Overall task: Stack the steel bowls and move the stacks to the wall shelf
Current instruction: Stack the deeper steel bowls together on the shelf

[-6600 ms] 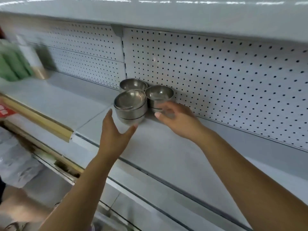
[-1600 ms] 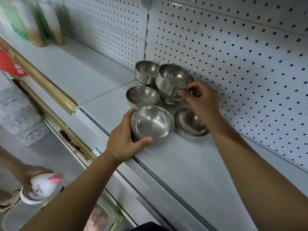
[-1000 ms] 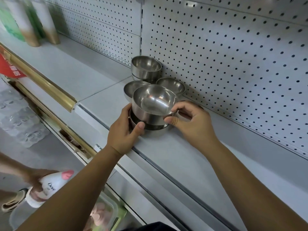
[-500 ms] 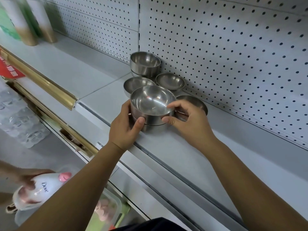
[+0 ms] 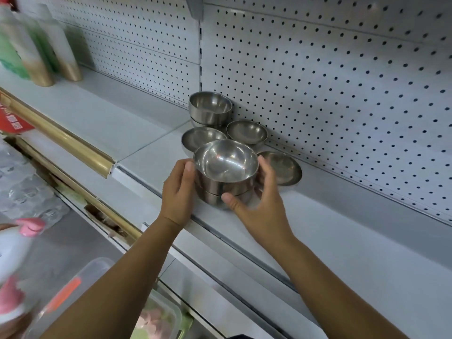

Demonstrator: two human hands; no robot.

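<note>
Front stack: steel bowls nested as the front stack (image 5: 226,167) stand on the wall shelf (image 5: 342,241), near its front edge.
Left grip: the left grip (image 5: 178,192) grasps the stack's left side, thumb up at the top bowl's rim; its fingers are hidden behind the steel.
Right grip: the right grip (image 5: 259,199) grasps the right side, thumb pressed on the lower bowl, fingers curled round the far side.
Back stack: a second stack (image 5: 210,108) sits against the pegboard (image 5: 318,81).
Loose bowls: two single bowls, the left bowl (image 5: 201,139) and the right bowl (image 5: 247,132), lie between the stacks; a shallow bowl (image 5: 283,167) rests just behind the right grip.
Surroundings: blurred bottles (image 5: 44,52) stand far left on the shelf; a gold rail (image 5: 61,140) edges its front.
</note>
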